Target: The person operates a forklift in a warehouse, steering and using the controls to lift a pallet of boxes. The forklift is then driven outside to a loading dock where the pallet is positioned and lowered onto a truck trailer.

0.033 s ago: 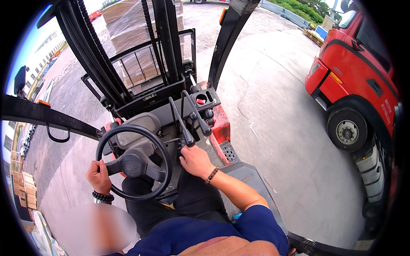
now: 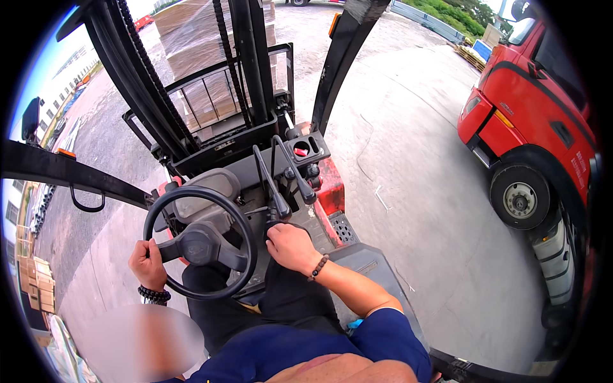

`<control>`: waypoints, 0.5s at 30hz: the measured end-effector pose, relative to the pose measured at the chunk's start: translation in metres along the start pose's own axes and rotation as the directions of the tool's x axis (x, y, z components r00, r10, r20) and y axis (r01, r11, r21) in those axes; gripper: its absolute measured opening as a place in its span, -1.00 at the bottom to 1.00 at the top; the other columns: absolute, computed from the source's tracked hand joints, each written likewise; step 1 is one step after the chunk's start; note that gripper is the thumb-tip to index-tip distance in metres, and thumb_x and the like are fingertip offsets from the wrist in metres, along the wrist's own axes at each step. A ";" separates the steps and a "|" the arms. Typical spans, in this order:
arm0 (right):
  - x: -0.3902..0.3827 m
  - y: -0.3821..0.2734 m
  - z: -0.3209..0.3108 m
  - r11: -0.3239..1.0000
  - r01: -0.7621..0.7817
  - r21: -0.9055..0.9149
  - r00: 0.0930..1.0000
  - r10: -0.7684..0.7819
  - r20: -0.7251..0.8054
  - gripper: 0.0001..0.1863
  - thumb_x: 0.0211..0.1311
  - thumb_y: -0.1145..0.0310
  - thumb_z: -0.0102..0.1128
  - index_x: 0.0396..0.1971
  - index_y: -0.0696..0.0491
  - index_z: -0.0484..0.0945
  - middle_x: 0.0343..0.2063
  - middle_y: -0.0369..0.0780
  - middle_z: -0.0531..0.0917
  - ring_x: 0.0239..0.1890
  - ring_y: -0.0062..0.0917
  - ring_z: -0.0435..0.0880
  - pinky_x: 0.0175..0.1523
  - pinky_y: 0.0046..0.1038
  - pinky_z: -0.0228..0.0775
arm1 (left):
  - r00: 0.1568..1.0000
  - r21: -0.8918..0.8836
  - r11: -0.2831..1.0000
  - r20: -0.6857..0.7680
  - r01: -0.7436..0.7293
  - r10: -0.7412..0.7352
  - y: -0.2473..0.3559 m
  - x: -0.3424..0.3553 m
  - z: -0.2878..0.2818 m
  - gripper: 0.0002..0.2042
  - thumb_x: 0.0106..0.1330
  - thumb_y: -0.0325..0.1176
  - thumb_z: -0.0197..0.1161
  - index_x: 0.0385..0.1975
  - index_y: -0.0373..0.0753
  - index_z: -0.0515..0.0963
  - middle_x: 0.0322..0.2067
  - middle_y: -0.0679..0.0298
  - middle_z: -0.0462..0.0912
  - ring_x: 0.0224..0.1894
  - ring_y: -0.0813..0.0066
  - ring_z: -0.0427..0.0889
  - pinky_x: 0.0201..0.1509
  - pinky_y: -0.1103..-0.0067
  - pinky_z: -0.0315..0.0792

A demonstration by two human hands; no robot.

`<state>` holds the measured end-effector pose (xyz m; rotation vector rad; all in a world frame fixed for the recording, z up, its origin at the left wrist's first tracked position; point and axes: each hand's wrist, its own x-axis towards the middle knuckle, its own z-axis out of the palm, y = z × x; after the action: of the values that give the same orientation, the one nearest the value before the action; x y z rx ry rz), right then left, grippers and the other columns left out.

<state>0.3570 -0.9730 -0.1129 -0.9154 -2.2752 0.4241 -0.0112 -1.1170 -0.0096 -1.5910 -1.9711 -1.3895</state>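
My left hand [image 2: 147, 265] is wrapped round the left side of the black steering wheel [image 2: 249, 225], where a spoke meets the rim. My right hand [image 2: 292, 247] lies on my right knee, its fingers curled in with nothing visible in them. Just ahead of it stands a black-knobbed control lever [image 2: 281, 205], apart from the fingers. A second lever [image 2: 307, 192] rises to its right. Both rise beside the dashboard [image 2: 255, 167] of the forklift I sit in. My legs in black trousers reach under the wheel.
Ahead stands the forklift mast [image 2: 250, 76] with its chains, and beyond it a tall film-wrapped stack of cartons [image 2: 185, 48]. A red truck [image 2: 520, 127] is parked close on the right. Pallets and wooden crates [image 2: 39, 284] lie at the left. A cup holder [image 2: 301, 149] holds something red.
My right hand has drawn back slightly from the lever's knob and settled lower on the knee. My left hand keeps its place on the wheel.
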 end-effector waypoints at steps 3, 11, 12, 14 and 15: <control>0.002 -0.045 -0.041 0.983 0.161 0.082 0.987 -0.161 -0.007 -0.88 0.37 0.37 0.41 -0.27 0.07 0.66 -0.22 -0.18 0.73 -0.14 -0.19 0.77 -0.03 -0.10 0.65 | 1.000 -0.014 1.000 -0.009 0.023 -0.023 -0.008 -0.007 0.003 -0.65 0.68 -0.42 0.29 -0.48 -0.30 0.48 -0.60 0.44 0.40 -0.51 0.68 0.29 -0.43 0.52 0.19; 0.084 -0.011 -0.048 0.965 -0.035 -0.262 0.978 -0.021 -0.207 -0.79 0.37 0.30 0.45 -0.16 0.12 0.70 0.31 0.21 0.66 0.07 -0.12 0.76 0.14 -0.17 0.74 | 0.998 -0.088 0.994 0.001 0.067 -0.068 0.000 -0.004 0.019 -0.68 0.64 -0.45 0.32 -0.45 -0.33 0.49 -0.61 0.36 0.40 -0.49 0.63 0.32 -0.40 0.49 0.25; 0.083 -0.012 -0.046 0.955 -0.065 -0.288 0.979 0.005 -0.205 -0.77 0.43 0.26 0.43 -0.18 0.12 0.69 0.17 0.19 0.69 -0.07 -0.12 0.81 -0.06 -0.19 0.78 | 0.997 -0.085 0.994 -0.005 0.074 -0.074 0.003 -0.007 0.019 -0.68 0.63 -0.46 0.32 -0.46 -0.33 0.49 -0.61 0.37 0.40 -0.49 0.63 0.31 -0.40 0.49 0.24; 0.077 -0.013 -0.049 0.959 -0.150 -0.242 0.982 0.117 -0.146 -0.76 0.46 0.24 0.42 -0.21 0.12 0.67 0.03 0.12 0.69 -0.16 -0.12 0.82 -0.11 -0.17 0.77 | 0.997 -0.100 0.992 -0.009 0.072 -0.073 0.010 -0.012 0.020 -0.68 0.63 -0.47 0.32 -0.47 -0.33 0.48 -0.61 0.37 0.39 -0.49 0.63 0.31 -0.41 0.49 0.23; 0.073 -0.013 -0.052 0.955 -0.195 -0.225 0.978 0.173 -0.113 -0.76 0.47 0.23 0.42 -0.23 0.12 0.66 -0.04 0.08 0.69 -0.21 -0.12 0.82 -0.13 -0.16 0.77 | 0.997 -0.110 0.991 -0.010 0.072 -0.074 0.014 -0.015 0.021 -0.68 0.63 -0.47 0.32 -0.47 -0.33 0.47 -0.61 0.37 0.39 -0.49 0.63 0.31 -0.41 0.49 0.23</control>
<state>0.3448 -0.9280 -0.0358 -1.2472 -2.1947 0.1883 0.0132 -1.1106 -0.0234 -1.5645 -1.9952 -1.5570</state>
